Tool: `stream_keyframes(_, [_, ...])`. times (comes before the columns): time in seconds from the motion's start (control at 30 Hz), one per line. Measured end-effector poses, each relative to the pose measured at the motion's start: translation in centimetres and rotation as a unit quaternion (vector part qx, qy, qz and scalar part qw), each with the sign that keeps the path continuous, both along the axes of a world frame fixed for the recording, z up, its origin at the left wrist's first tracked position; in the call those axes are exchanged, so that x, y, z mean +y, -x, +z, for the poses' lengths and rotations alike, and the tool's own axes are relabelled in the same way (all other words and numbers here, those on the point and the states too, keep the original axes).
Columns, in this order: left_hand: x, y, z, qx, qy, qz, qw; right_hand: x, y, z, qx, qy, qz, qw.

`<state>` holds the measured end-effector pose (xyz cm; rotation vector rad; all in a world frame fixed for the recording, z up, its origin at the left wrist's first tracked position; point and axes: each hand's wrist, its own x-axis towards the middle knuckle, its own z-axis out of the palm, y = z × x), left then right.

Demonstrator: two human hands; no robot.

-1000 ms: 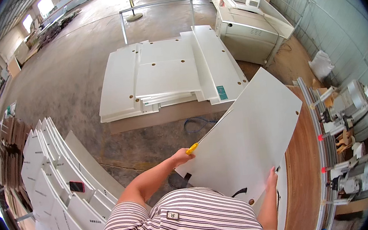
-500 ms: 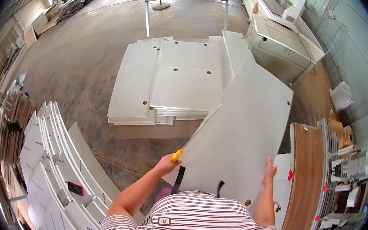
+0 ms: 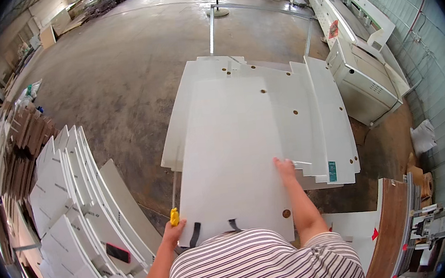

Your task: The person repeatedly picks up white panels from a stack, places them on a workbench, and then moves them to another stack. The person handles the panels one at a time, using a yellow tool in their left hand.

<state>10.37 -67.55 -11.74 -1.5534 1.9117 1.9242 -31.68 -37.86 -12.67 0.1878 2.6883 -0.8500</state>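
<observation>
A long white panel (image 3: 229,154) reaches away from my waist, lying over the stacked white panels (image 3: 300,131) in front of me. My left hand (image 3: 174,233) is closed around a small yellow-handled tool (image 3: 174,217) beside the panel's near left edge; its exact kind is hard to make out. Fingers of my right hand (image 3: 284,167) grip the panel's right edge, about midway along the near part. A round brown-rimmed hole (image 3: 287,213) shows in the panel's near right corner. Two black strips (image 3: 195,234) lie across its near end, against my striped shirt.
Leaning white boards (image 3: 79,219) stand at the left, with a phone (image 3: 118,252) on them. Brown boards (image 3: 371,237) stack at the right. Behind the panels are a metal frame (image 3: 212,31) and a large pale machine (image 3: 365,78). A white sack (image 3: 423,137) sits by the wall.
The long panel has swung from slanting right to pointing nearly straight ahead, over the stack's left part. Both hands moved left with it; my right hand now sits farther forward along its edge.
</observation>
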Motion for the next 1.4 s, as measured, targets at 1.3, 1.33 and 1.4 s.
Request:
stream_keyframes(1.3, [-25.5, 23.3, -4.0, -0.089, -0.002, -0.153, 0.984, -25.8, -3.0, -14.8, -0.084, -0.126, 0.554, 0.819])
stream_keyframes(1.33, [-23.6, 20.6, -4.6, -0.101, 0.072, -0.201, 0.972, -25.5, -2.5, -14.8, -0.053, -0.130, 0.582, 0.801])
stream_keyframes(1.4, [-19.6, 16.0, -4.8, -0.145, 0.158, -0.255, 0.943, -27.6, 0.4, -9.2, -0.207, -0.111, 0.605, 0.761])
